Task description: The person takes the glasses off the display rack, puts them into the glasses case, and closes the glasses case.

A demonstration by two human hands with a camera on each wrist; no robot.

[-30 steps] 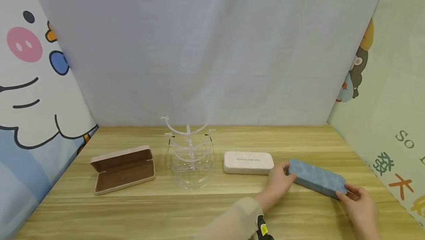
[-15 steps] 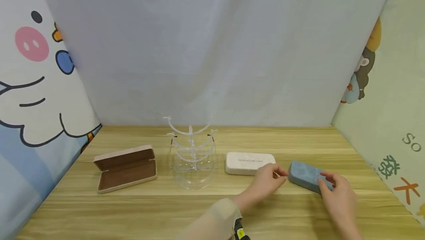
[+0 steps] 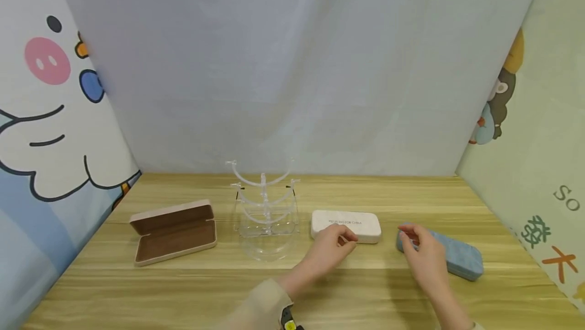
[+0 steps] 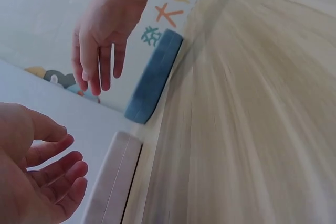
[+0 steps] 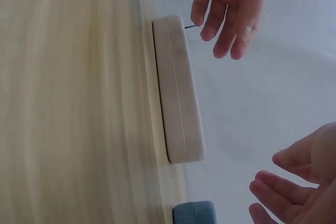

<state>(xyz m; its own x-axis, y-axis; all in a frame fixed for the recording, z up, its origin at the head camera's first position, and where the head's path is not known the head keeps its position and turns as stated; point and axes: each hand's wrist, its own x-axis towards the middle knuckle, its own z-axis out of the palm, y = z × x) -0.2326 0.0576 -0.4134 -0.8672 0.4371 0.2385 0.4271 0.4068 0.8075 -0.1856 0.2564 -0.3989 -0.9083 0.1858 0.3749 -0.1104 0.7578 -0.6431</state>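
A closed white glasses case [image 3: 346, 225] lies on the wooden table [image 3: 183, 289], right of centre. My left hand [image 3: 332, 242] hovers at its front left edge with loosely curled fingers and holds nothing. A blue glasses case [image 3: 458, 257] lies flat to the right. My right hand [image 3: 421, 249] hangs over its left end, fingers relaxed and empty. The left wrist view shows my left hand [image 4: 39, 182] beside the white case [image 4: 113, 182], with the blue case [image 4: 155, 77] and the right hand [image 4: 100, 51] beyond. In the right wrist view the white case [image 5: 178, 93] lies between both hands.
A clear acrylic tiered stand [image 3: 264, 208] stands at the table's centre. An open pink case with a brown lining [image 3: 172, 231] lies at the left. Cartoon-printed walls close in both sides, with a grey backdrop behind.
The blue case, held in both hands a second ago, now lies on the table. Both hands have let go and moved left, the left hand reaching the white case.
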